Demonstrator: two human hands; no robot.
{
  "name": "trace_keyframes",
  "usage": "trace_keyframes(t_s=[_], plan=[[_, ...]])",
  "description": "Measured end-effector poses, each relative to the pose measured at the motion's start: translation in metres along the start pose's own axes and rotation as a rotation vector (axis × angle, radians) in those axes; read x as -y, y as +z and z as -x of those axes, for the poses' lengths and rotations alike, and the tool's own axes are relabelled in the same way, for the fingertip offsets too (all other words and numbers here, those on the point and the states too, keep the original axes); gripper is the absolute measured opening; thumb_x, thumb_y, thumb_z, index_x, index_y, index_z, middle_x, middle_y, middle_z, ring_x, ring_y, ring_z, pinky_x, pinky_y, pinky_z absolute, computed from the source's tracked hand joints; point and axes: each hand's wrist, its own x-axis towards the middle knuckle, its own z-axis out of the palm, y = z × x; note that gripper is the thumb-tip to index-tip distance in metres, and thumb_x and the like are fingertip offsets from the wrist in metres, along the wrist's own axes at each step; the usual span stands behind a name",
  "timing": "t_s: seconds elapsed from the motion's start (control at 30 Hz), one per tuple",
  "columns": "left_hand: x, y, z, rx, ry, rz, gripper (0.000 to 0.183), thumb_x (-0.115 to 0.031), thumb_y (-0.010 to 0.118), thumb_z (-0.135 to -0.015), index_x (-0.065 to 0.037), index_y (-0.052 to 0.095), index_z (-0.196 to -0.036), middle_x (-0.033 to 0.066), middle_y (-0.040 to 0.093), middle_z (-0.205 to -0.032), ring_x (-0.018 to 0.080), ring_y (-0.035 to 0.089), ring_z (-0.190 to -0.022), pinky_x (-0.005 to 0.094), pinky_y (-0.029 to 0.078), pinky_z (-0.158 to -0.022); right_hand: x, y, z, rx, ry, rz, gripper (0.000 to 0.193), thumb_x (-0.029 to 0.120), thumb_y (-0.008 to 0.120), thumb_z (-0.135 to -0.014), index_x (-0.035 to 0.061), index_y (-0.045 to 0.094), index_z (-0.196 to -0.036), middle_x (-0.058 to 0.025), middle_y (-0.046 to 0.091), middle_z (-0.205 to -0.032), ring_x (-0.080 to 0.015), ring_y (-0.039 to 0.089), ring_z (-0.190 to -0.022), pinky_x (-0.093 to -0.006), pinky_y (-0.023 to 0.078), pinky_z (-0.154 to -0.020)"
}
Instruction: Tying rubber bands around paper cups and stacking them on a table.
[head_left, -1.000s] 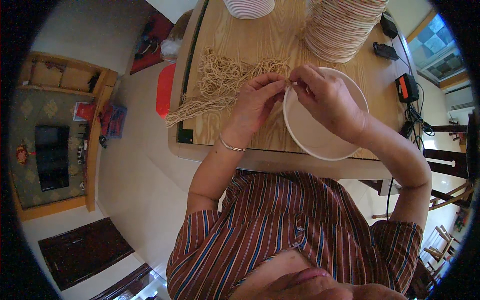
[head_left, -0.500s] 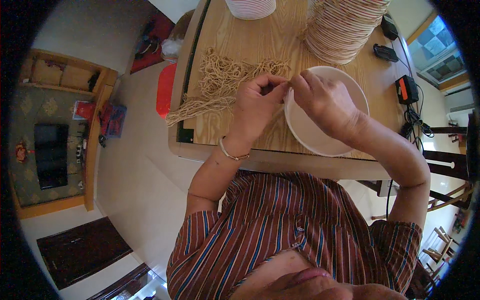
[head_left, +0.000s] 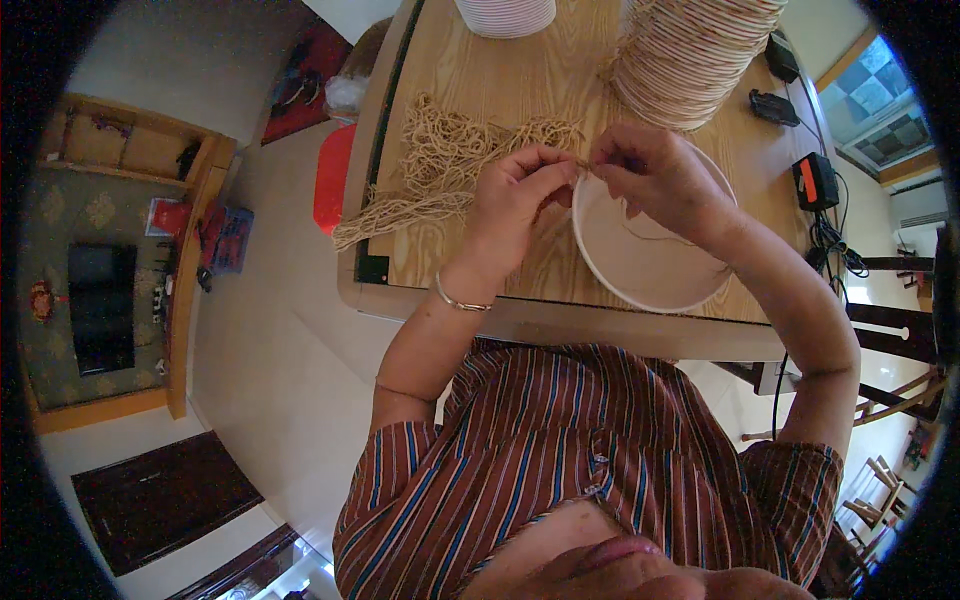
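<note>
A white round tub (head_left: 660, 282) sits near the table's front edge, its inside facing up at me. At its left rim my left hand (head_left: 515, 205) pinches a piece of tan string (head_left: 586, 166) between thumb and fingers. My right hand (head_left: 665, 180) is over the tub, its fingertips closed on the same string close to the left ones. A thin strand runs below the right hand across the tub's inside. The exact knot or joint at the fingertips is too small to make out. Left of my hands lies a tangled heap of tan string (head_left: 445, 145).
Behind the tub rises a tall stack of nested white tubs (head_left: 695, 65) with tan strings along it. Another white ridged stack (head_left: 505, 15) stands at the far edge. Black adapters (head_left: 815, 182) and cables line the right side. A red stool (head_left: 332, 180) stands left of the table.
My right hand has turned and drawn slightly right, its fingers opening up from a tight bunch against the left. The string between the hands and a strand in the tub now show.
</note>
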Motion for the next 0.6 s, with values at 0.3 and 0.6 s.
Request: trace_keyframes(t_s=[0.3,0.6], plan=[[0.0035,-0.0023,-0.0037,0.014,-0.066,0.140,0.011,-0.007,0.066,-0.087,-0.001,0.067,-0.096,0.0038,0.067,-0.085,0.0110,0.061,-0.074,0.0246,0.049,-0.069,-0.0017,0.0039,0.0016,0.071,0.067,-0.234,0.016,0.016,0.065,-0.090,0.0021,0.063,-0.096,-0.0020,0.061,-0.071,-0.0064,0.056,-0.061,-0.0221,0.049,-0.049],[0.0038,0.0029,0.0002,0.003,0.104,-0.157,0.013,-0.007,0.065,-0.088,0.000,0.067,-0.100,0.0019,0.067,-0.085,0.0078,0.060,-0.075,0.0229,0.049,-0.070,0.0011,0.0069,0.0007,-0.010,0.062,-0.235,0.015,0.016,0.066,-0.090,0.0025,0.063,-0.096,-0.0020,0.060,-0.071,-0.0064,0.056,-0.060,-0.0226,0.047,-0.045]])
